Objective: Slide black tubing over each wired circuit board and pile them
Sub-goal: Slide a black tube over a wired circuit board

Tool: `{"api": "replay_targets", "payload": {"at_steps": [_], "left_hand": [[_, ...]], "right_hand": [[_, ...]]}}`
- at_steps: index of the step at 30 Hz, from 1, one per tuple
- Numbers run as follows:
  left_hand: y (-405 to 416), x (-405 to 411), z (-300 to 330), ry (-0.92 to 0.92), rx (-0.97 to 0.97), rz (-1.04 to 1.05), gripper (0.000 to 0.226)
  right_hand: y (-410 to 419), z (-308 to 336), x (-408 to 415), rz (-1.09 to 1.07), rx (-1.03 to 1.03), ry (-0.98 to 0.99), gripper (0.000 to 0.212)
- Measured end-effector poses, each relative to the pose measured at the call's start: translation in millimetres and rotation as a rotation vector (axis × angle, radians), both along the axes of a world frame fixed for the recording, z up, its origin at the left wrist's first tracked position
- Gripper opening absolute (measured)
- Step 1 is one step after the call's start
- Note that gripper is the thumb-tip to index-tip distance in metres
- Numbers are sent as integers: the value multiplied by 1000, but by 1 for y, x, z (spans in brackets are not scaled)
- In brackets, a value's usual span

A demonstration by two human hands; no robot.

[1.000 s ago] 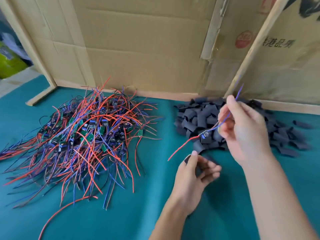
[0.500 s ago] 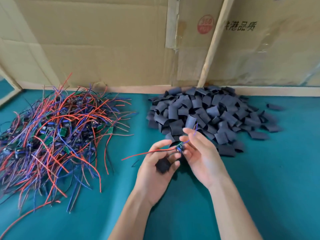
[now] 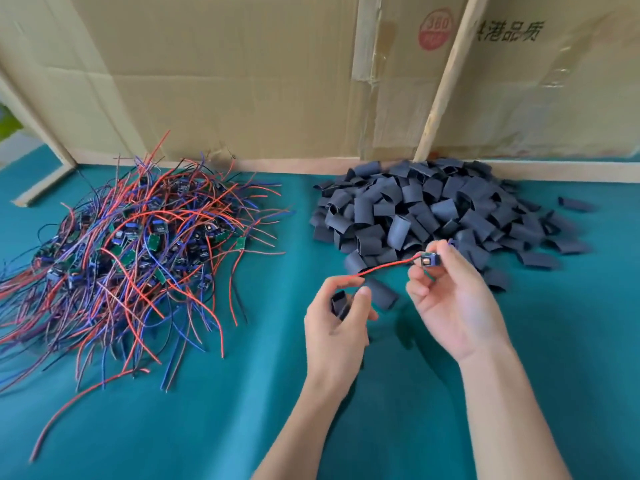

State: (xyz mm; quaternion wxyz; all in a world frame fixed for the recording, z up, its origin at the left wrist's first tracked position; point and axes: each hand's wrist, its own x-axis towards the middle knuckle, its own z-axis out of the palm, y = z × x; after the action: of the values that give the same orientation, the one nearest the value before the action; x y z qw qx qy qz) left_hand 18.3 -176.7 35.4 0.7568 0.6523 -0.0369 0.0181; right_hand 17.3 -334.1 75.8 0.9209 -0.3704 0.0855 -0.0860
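Two hands meet our view above the middle of the desk (image 3: 415,427), just in front of the heap of black tubing pieces (image 3: 433,209) that lies against the desk's far edge toward the right. Our right hand (image 3: 457,306) is raised, palm toward us, thumb and fingertips pinching a small wired circuit board (image 3: 428,260). The board's red wire (image 3: 384,266) runs down and left to our left hand (image 3: 337,327), where its end lies at the fingertips. That left hand, lower and nearer us, has its fingers curled round one black tube piece (image 3: 338,301), thumb pressed on it. Board and tube are apart, joined only by the wire. The tangled pile of wired boards (image 3: 138,244) sits at the desk's far left, well apart from both hands. Cardboard sheets (image 3: 225,74) stand behind.
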Motion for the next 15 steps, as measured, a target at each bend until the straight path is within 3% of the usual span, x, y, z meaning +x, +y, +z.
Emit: {"api": "replay_targets", "payload": {"at_steps": [3,6,8,11,15], "left_hand": [[7,2,1,-46,52,33,17],[10,3,1,-27,68,-5,22],[7,3,1,-5,63,-43,22],[10,10,1,40,-53,-66,22],[20,25,10,353,-463,-56,40]], "right_hand": [[-13,1,-7,-11,81,-30,28],[-30,-1,-18,168,101,-166,28],[-29,-3,-23,371,-27,-256,18],[-16,-4,-21,594,-341,-181,31],[21,-2,-10,671,-594,-79,11]]}}
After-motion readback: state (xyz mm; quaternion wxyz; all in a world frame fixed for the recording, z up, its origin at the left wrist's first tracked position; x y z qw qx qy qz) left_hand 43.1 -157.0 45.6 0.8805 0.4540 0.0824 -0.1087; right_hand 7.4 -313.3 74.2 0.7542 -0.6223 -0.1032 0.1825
